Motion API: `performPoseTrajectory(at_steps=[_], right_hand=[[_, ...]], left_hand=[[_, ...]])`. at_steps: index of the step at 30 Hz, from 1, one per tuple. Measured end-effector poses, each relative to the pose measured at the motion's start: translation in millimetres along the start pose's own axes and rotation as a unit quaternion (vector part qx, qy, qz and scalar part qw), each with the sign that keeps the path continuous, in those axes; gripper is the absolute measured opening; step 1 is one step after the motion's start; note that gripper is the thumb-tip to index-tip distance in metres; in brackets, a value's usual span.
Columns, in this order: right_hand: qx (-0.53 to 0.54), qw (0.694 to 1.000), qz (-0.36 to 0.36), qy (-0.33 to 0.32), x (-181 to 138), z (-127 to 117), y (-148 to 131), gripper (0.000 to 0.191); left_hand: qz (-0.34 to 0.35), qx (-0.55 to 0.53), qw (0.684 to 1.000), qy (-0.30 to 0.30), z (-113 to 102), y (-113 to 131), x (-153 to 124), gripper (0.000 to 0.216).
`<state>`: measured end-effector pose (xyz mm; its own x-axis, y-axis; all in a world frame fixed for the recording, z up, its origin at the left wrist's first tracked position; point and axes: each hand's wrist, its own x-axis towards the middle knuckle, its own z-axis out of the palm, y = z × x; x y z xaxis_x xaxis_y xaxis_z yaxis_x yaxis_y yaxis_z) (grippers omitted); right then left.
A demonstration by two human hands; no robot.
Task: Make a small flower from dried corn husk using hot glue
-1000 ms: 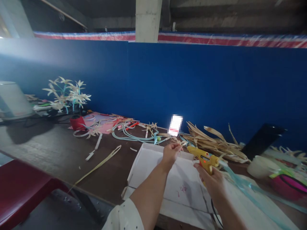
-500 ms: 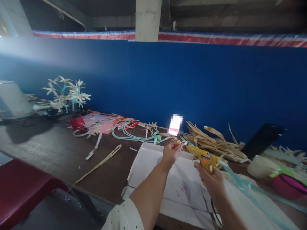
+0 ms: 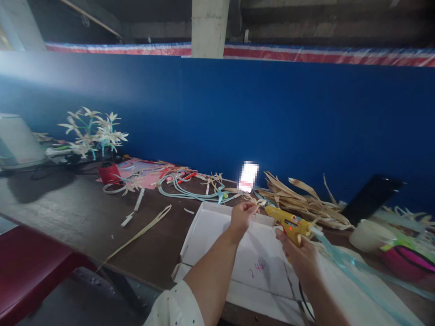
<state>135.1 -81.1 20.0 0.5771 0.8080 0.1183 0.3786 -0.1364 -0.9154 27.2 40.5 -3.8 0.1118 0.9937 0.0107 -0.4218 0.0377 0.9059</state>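
My right hand [image 3: 301,256] is closed round the handle of a yellow hot glue gun [image 3: 288,222], whose small light glows red. The gun's nozzle points left, close to a small pale husk flower [image 3: 260,203]. Pinched between the fingers of my left hand [image 3: 243,215] is that flower, held just above the far edge of an opened white cardboard box [image 3: 234,267]. Its stem end is hidden by my fingers. Whether the nozzle touches the flower I cannot tell.
Dried corn husks [image 3: 306,201] lie behind the glue gun. A red pot [image 3: 109,173] with pale flowers stands left, near coiled light-blue cords [image 3: 183,192]. A lit phone [image 3: 248,176] leans at the back. At right are a white cup [image 3: 372,235] and a dark slanted panel [image 3: 374,199].
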Motion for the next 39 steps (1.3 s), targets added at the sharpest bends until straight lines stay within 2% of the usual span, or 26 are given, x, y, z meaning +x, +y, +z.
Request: performPoseTrajectory(at_steps=[21, 32, 39], right_hand=[[-0.004, 1.0, -0.008, 0.01, 2.9, 1.6, 6.1, 0.044], [-0.025, 1.0, 0.008, 0.013, -0.6, 1.7, 0.6, 0.042], [-0.003, 1.0, 0.005, 0.01, -0.2, 1.2, -0.1, 0.04]], left_hand=[[0.013, 0.013, 1.0, -0.012, -1.3, -7.3, 4.9, 0.023], [0.017, 0.02, 1.0, -0.013, -1.4, -5.0, 2.9, 0.023], [0.014, 0.014, 1.0, -0.013, -0.6, -5.0, 3.1, 0.021]])
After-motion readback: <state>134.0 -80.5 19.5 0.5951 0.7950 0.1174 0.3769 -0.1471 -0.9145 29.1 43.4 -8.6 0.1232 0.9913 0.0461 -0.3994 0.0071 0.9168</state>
